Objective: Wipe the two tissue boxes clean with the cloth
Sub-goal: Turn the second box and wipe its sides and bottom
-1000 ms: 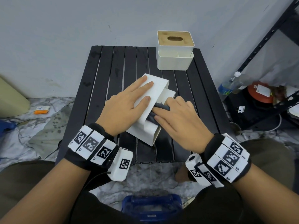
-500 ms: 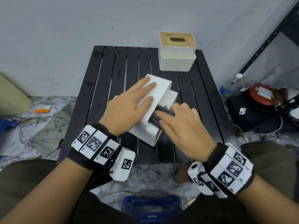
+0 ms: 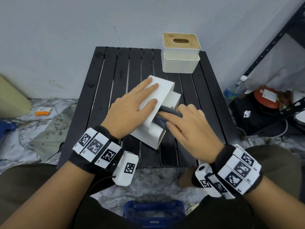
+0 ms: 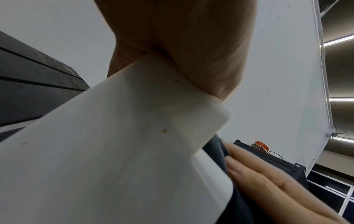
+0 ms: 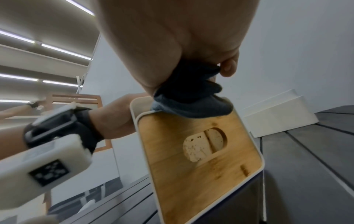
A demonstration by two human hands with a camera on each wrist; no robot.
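A white tissue box [image 3: 148, 134] lies on its side in the middle of the black slatted table [image 3: 115, 66]. My left hand [image 3: 132, 106] rests flat on its upper face, fingers straight. My right hand [image 3: 189, 128] presses a dark grey cloth [image 3: 160, 120] against the box's right side. In the right wrist view the cloth [image 5: 191, 98] is bunched under my palm with the thumb curled onto it, at the edge of the box's wooden slotted lid [image 5: 191, 174]. A second white tissue box [image 3: 180, 63] with a wooden lid stands upright at the table's far right.
A black metal shelf [image 3: 264, 52] stands to the right, with a water bottle [image 3: 234, 91] and a red-lidded object [image 3: 265, 98] on the floor beside it. A blue container [image 3: 153, 212] sits between my knees. A grey wall is close behind the table.
My right hand has rubbed the cloth a short way along the box's side. My left hand stays flat on the box, which has not moved.
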